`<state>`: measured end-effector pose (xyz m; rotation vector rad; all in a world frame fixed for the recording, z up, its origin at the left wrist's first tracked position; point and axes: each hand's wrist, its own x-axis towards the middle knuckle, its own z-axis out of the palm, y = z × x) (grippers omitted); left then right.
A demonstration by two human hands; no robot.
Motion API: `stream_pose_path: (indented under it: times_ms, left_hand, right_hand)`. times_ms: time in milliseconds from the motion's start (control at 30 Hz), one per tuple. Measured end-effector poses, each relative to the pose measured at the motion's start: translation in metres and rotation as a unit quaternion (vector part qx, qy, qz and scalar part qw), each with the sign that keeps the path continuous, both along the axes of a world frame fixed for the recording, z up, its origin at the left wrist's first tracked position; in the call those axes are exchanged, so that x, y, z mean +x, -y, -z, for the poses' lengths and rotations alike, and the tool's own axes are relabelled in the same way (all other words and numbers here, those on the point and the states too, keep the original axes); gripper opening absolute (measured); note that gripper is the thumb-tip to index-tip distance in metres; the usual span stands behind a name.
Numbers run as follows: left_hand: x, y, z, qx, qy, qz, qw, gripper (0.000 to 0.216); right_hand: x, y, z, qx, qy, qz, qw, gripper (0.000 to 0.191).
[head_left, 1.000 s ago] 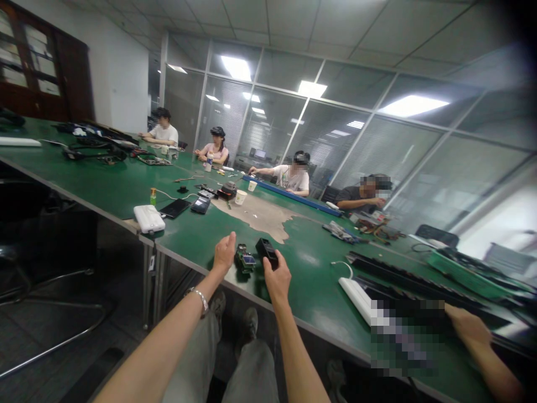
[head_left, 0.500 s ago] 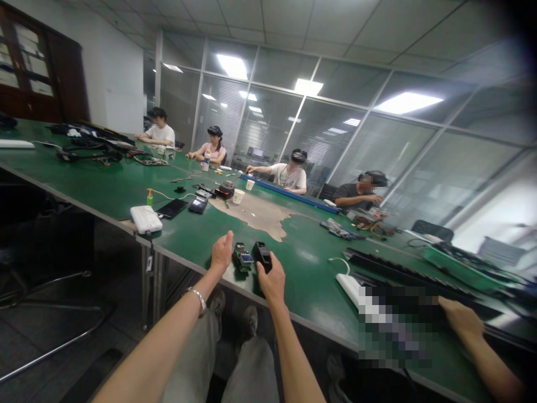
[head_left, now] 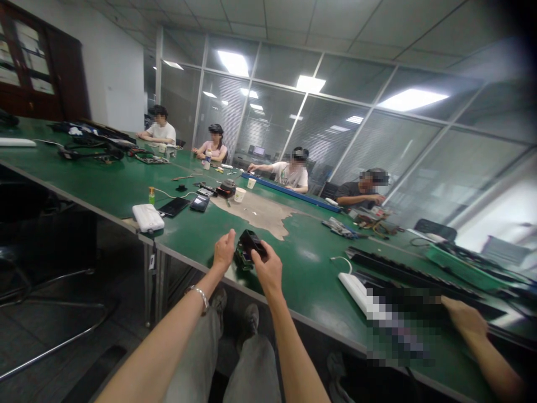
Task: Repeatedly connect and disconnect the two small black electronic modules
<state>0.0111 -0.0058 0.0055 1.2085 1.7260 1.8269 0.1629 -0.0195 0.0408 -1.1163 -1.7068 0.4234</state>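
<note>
My right hand (head_left: 267, 270) grips a small black block-shaped part (head_left: 251, 242), tilted and lifted over a small green circuit board device (head_left: 242, 257) that sits on the green table (head_left: 197, 232) near its front edge. My left hand (head_left: 224, 253) rests beside the board on its left, fingers held together and lightly curled against it; a metal bracelet is on that wrist. Part of the board is hidden behind the black part and my right hand.
A white power bank (head_left: 147, 217), phones (head_left: 174, 206) and a small bottle (head_left: 151, 195) lie to the left. A worn brown patch (head_left: 262, 214) marks the table's middle. Another person's hand (head_left: 464, 317) rests at the right by a white keyboard-like unit (head_left: 354, 286). Several people sit along the far side.
My right hand has lifted the black part off the table and swung it left, over the circuit board. My left hand has stayed beside the board.
</note>
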Motion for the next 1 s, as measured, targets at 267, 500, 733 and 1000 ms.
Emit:
stream_pose_path:
  times_ms: [267,500,733,1000]
  left_hand:
    - [-0.001,0.003,-0.004,0.0,-0.008,0.001,1.0,0.062]
    - [0.0,0.003,-0.004,0.002,-0.012,-0.001,1.0,0.062]
    - [0.0,0.002,-0.005,-0.012,-0.009,0.006,1.0,0.063]
    - [0.0,0.003,-0.005,-0.014,0.001,0.018,1.0,0.064]
  right_hand:
    - [-0.013,0.005,0.011,0.048,0.108,-0.014,0.993,0.045]
    - [-0.006,0.011,0.027,0.029,0.162,-0.042,0.985,0.056]
    - [-0.005,0.008,0.021,0.078,0.152,-0.016,0.985,0.059]
    - [-0.006,0.008,0.019,0.043,0.12,-0.013,0.992,0.04]
